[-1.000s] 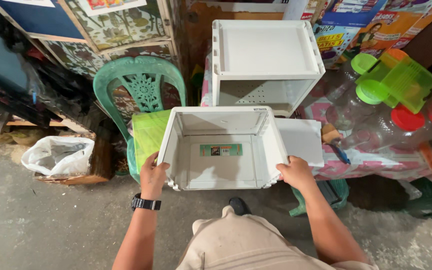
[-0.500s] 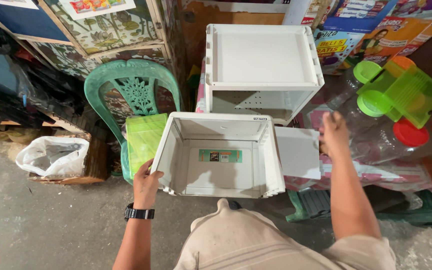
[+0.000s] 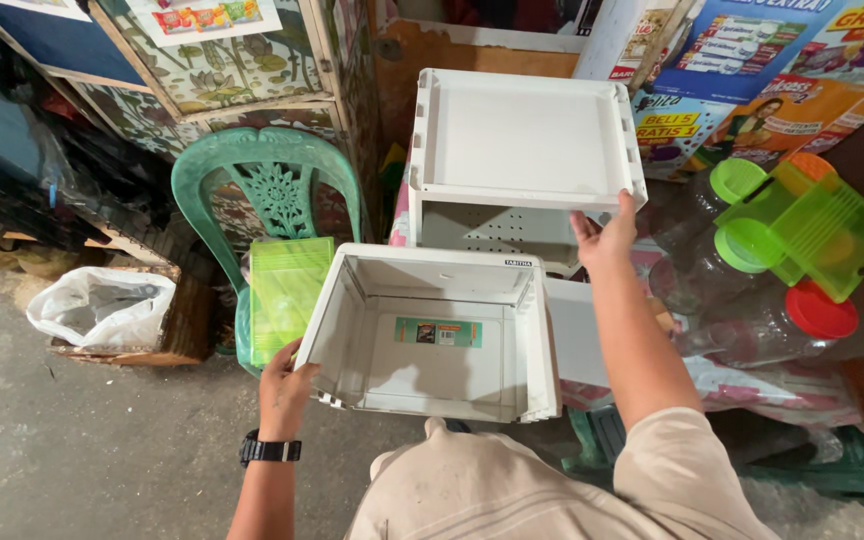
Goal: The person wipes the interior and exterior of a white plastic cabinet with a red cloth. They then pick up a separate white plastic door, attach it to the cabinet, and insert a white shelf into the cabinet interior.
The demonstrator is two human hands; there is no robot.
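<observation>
White plastic everywhere: I've got the open white drawer in front of me, its hollow facing up with a small coloured sticker on the floor of it. My left hand grips the drawer's rim at about eight o'clock, fingers curled over the edge, thumb on the outside wall. My right hand is up at one o'clock, fingers hooked on the front lip of the white cabinet shell, thumb spread below; it clasps that edge and nothing else.

The shell sits at twelve o'clock on a cluttered table, its opening showing a perforated back wall. A green plastic chair stands at ten o'clock with a translucent green lidded box on its seat, touching the drawer's left wall. Lime-green containers and red-capped jars crowd three o'clock.

My judgement on doing this well: one hand carrying a drawer makes it tip, so I'd keep the left wrist firm and the drawer level, and hold the shell steady with the right so it doesn't slide back on the cloth. The drawer's corners want squaring to the opening, or they'll likely jam.
</observation>
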